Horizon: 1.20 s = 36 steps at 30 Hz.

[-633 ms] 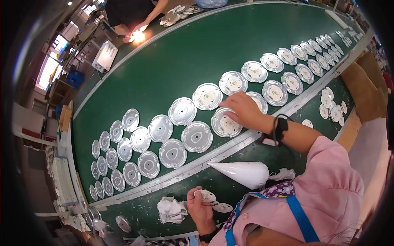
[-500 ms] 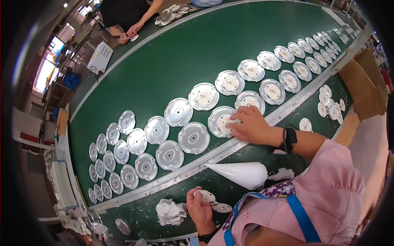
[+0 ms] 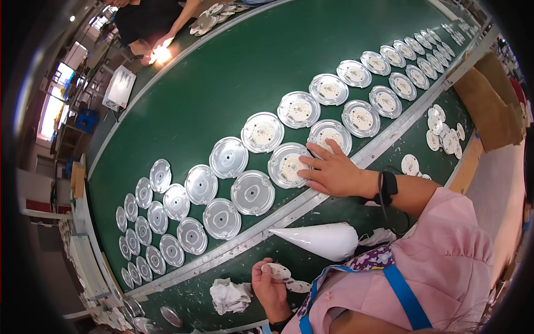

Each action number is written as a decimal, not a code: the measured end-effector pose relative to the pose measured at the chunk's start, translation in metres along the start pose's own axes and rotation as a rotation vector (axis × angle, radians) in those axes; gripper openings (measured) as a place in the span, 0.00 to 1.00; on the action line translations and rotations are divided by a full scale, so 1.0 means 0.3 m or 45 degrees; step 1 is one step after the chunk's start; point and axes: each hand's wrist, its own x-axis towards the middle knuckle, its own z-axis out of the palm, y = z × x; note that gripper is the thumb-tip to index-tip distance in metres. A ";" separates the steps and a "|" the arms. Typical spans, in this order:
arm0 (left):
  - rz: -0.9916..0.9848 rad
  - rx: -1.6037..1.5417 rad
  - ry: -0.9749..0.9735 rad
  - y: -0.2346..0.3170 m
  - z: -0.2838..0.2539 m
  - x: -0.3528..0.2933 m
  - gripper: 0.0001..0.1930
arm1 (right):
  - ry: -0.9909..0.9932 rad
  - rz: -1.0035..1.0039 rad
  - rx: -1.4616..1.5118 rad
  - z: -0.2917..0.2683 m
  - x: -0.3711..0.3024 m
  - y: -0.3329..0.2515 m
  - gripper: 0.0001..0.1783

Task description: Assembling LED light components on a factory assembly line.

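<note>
My right hand (image 3: 338, 173) is open, its fingers spread and resting on a round white LED board (image 3: 291, 168). That board sits inside a shiny metal disc (image 3: 278, 181) near the belt's front rail. Low in the middle, my left hand (image 3: 268, 289) is closed on a few white round LED boards (image 3: 278, 271), pinched between thumb and fingers. Between the two hands lies a white cone-shaped piping bag (image 3: 325, 240), its tip pointing left. A metal disc (image 3: 253, 192) just left of my right hand has no board in it.
Rows of metal discs run along the green belt (image 3: 183, 128); those to the right carry white boards. Loose boards (image 3: 445, 136) lie by a cardboard box (image 3: 492, 106). A crumpled white cloth (image 3: 229, 296) is near my left hand. Across the belt, a person's hands (image 3: 156, 50) work beside a bright flash.
My right hand's fingers have spread out over the board. The whole view has shifted a little. A bright flash now shows at the other person's hands.
</note>
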 end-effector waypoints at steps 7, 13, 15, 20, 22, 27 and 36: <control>-0.016 0.179 -0.061 0.010 0.002 0.009 0.06 | -0.024 -0.035 0.023 0.005 0.012 0.015 0.14; -0.143 0.861 -0.285 0.092 0.109 0.038 0.16 | -0.029 -0.049 0.051 0.002 0.024 0.029 0.12; -0.113 1.177 -0.428 0.127 0.189 0.071 0.18 | -0.027 -0.064 0.044 -0.011 0.028 0.032 0.11; 0.248 2.390 -0.856 0.120 0.400 0.199 0.25 | -0.055 -0.054 0.061 -0.009 0.038 0.031 0.11; 0.348 2.501 -0.855 0.067 0.437 0.254 0.26 | -0.054 -0.050 0.073 -0.007 0.038 0.026 0.11; 0.377 2.735 -0.855 0.003 0.469 0.305 0.28 | -0.107 -0.067 0.118 -0.006 0.040 0.033 0.12; 0.361 2.692 -0.809 -0.002 0.477 0.318 0.27 | -0.111 -0.054 0.121 -0.001 0.046 0.053 0.12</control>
